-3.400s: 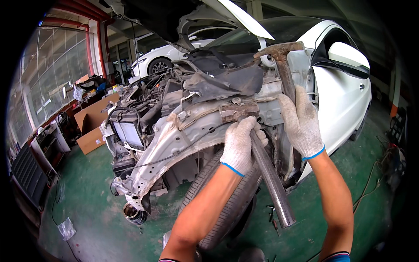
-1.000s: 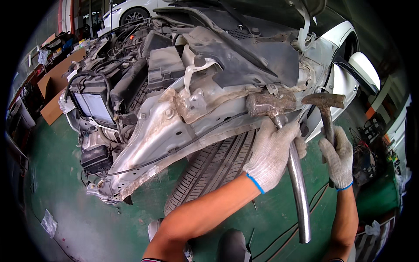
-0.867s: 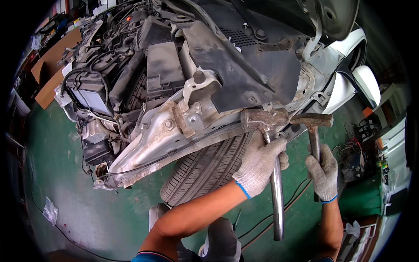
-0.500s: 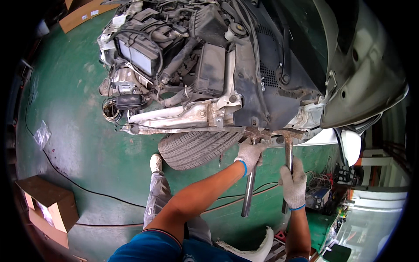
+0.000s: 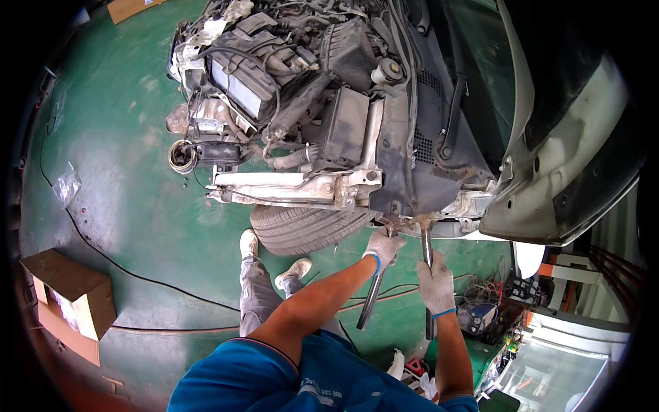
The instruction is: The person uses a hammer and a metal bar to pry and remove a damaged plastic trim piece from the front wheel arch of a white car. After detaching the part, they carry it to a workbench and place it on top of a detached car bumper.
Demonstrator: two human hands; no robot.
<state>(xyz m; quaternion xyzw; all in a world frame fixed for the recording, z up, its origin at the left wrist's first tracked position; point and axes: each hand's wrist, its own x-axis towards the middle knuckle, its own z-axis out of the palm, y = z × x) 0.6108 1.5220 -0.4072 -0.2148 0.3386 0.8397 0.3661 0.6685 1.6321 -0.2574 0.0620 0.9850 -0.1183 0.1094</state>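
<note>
My gloved left hand (image 5: pixel 383 248) is closed round the upper part of a steel-handled hammer (image 5: pixel 371 301), close under its head. The handle slants down toward me. My gloved right hand (image 5: pixel 437 283) grips a second hammer (image 5: pixel 427 246) by its steel handle, with the rusty head up. Both heads sit side by side at the car's body edge, just behind the front tyre (image 5: pixel 302 230). Whether they touch each other or the metal I cannot tell. Left of them runs the bare white metal rail (image 5: pixel 274 187) along the engine bay.
The open engine bay (image 5: pixel 288 89) lies ahead, and an open car door (image 5: pixel 570 172) stands at right. A hose (image 5: pixel 185 330) and cables cross the green floor behind my feet. A cardboard box (image 5: pixel 75 302) sits at left; a blue machine (image 5: pixel 480 317) stands at lower right.
The right hammer's head has come left, closer to the left one. My left hand still grips its hammer near the head. My view has shifted, and both my feet now show.
</note>
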